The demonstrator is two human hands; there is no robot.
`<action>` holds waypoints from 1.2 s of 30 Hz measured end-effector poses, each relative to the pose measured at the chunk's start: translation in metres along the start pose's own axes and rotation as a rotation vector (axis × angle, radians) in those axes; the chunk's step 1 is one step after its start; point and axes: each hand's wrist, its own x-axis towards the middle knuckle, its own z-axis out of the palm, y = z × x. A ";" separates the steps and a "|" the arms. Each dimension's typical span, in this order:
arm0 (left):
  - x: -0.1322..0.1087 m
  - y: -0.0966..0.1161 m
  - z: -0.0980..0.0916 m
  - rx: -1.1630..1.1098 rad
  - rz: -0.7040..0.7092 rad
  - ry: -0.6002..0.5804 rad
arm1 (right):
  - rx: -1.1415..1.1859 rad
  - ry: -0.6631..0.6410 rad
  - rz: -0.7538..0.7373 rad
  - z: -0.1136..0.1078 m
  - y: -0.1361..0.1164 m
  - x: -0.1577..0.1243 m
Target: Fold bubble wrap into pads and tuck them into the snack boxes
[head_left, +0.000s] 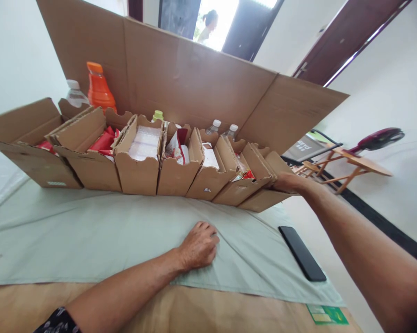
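Note:
My left hand rests on the pale green cloth as a loose fist, and nothing shows in it. Far to the right, my right hand reaches into the rightmost cardboard box; its fingers are hidden behind the walls. That box is last in a row of several open cardboard boxes. Its neighbour holds a red packet. Further left, one box has a white packet, another a red and white pouch, another bubble wrap, and another red packets.
A tall cardboard panel stands behind the boxes. Before it are an orange bottle and several clear bottles. A black phone lies at the cloth's right, near a green card. Beyond are a wooden stool and a person outside.

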 end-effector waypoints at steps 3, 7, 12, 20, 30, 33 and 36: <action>-0.002 0.000 0.001 -0.050 0.001 0.016 | -0.159 -0.138 0.177 -0.029 -0.007 0.002; -0.006 0.000 0.005 -0.180 -0.032 0.081 | -0.320 -0.131 0.280 -0.102 -0.018 -0.016; -0.002 0.001 -0.002 -0.451 -0.137 0.217 | -0.052 0.048 0.072 -0.148 -0.046 -0.101; -0.025 0.040 -0.050 -1.176 -0.199 0.100 | 0.609 -0.120 0.094 -0.045 -0.059 -0.218; -0.081 0.028 -0.088 -1.326 -0.595 0.068 | 0.954 -0.328 0.201 0.013 -0.058 -0.272; -0.085 0.026 -0.100 -1.363 -0.597 -0.163 | 1.314 -0.640 0.417 0.038 -0.062 -0.270; -0.086 0.027 -0.107 -1.238 -0.563 -0.282 | 1.498 -0.999 0.451 0.064 -0.079 -0.268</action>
